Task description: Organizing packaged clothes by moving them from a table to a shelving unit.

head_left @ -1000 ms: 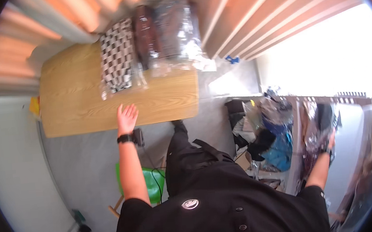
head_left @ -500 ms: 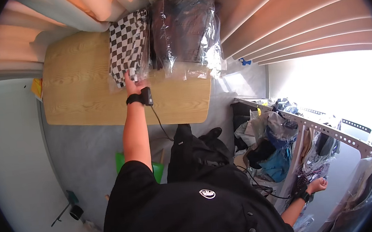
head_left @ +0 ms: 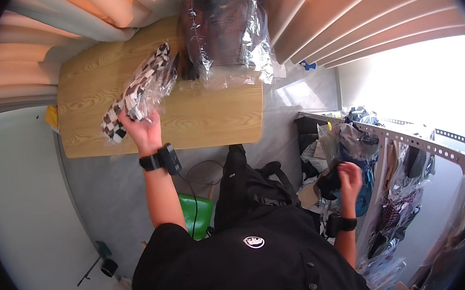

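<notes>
Gripped at its near end by my left hand (head_left: 143, 132), a clear plastic bag with a black-and-white checkered folded cloth item (head_left: 140, 87) hangs tilted and bunched over the table. The fingers are closed on the bag's edge. My right hand (head_left: 350, 179) is raised at the right, in front of the shelf, with loosely bent fingers and nothing seen in it. Dark brown folded items in clear plastic bags (head_left: 228, 31) lie at the far side of the wooden table (head_left: 213, 116).
A metal shelf (head_left: 416, 137) at the right holds several bagged clothes (head_left: 397, 202). Pinkish curtains (head_left: 354, 16) hang behind the table. A green object (head_left: 197, 210) is on the floor near my left arm. A cable (head_left: 195, 207) runs from my left wrist device.
The checkered bag has been taken hold of by my left hand, drawn nearer and leftward, and tilted. My right hand has moved up and to the left from the lower shelf area.
</notes>
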A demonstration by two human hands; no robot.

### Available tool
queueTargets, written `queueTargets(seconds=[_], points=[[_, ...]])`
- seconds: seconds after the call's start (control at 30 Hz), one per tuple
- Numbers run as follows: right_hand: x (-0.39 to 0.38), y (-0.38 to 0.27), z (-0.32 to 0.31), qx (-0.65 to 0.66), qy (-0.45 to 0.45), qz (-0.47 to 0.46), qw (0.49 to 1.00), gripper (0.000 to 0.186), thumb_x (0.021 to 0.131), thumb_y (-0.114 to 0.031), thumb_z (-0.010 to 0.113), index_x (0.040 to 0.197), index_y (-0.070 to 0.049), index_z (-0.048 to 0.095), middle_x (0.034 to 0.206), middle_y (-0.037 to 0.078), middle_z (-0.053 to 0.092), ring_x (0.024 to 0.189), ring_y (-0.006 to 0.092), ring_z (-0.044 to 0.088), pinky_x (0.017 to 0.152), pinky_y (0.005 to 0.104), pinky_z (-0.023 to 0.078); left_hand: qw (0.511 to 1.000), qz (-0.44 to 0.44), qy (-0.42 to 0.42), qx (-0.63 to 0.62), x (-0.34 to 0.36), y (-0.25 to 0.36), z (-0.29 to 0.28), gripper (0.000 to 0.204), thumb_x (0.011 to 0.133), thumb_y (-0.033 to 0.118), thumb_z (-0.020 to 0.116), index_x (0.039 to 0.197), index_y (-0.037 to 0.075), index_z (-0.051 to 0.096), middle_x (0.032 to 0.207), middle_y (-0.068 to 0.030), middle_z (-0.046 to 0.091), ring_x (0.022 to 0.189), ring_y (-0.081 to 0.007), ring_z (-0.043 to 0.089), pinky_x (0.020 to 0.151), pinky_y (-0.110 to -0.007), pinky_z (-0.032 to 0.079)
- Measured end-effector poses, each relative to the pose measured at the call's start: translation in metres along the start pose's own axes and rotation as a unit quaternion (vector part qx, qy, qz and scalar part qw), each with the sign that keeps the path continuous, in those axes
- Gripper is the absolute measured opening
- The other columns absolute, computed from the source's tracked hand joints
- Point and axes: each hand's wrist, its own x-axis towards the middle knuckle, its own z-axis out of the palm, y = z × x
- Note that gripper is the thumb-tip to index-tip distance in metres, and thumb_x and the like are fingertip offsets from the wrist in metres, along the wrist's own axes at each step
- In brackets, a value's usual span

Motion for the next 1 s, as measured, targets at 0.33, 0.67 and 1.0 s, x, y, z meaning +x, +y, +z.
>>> queueTargets(seconds=[0.33, 0.67, 1.0], points=[[-0.077, -0.010, 0.031, 0.475, -0.540, 0.228, 0.657, 0.070, 0.082, -0.053, 0.041, 0.132, -0.006, 0.025, 0.132, 0.016, 0.033, 0.119, 0.0299, 0.036, 0.096, 0.0481, 0.030, 0.953, -0.173, -0.244, 0.052, -0.239, -0.045, -0.050, 0.050, 0.072, 0.042, 0.056, 0.109, 0.008, 0.050, 0.098, -0.0068, 0.058, 0.079, -0.0193, 0.057, 0.061, -0.034, 0.049], [-0.172, 0.027, -0.134, 0.678, -0.290, 0.120, 0.665, 0.051, 0.083, -0.038, 0.052, 0.118, -0.002, 0.042, 0.116, 0.012, 0.050, 0.105, 0.0224, 0.050, 0.091, 0.0401, 0.039, 0.768, -0.520, -0.334, 0.167, -0.403, -0.147, -0.078, 0.053, 0.072, 0.034, 0.060, 0.116, 0.007, 0.045, 0.107, -0.0069, 0.054, 0.093, -0.0204, 0.052, 0.071, -0.034, 0.045], [-0.268, 0.072, -0.252, 0.477, 0.147, -0.048, 0.865, 0.024, 0.079, -0.018, 0.051, 0.094, 0.000, 0.057, 0.091, 0.008, 0.059, 0.081, 0.0165, 0.057, 0.073, 0.0290, 0.046, 0.516, -0.526, -0.571, 0.362, -0.502, -0.242, -0.041, 0.050, 0.073, 0.023, 0.064, 0.116, 0.006, 0.045, 0.111, -0.0056, 0.052, 0.100, -0.0182, 0.049, 0.081, -0.031, 0.041]])
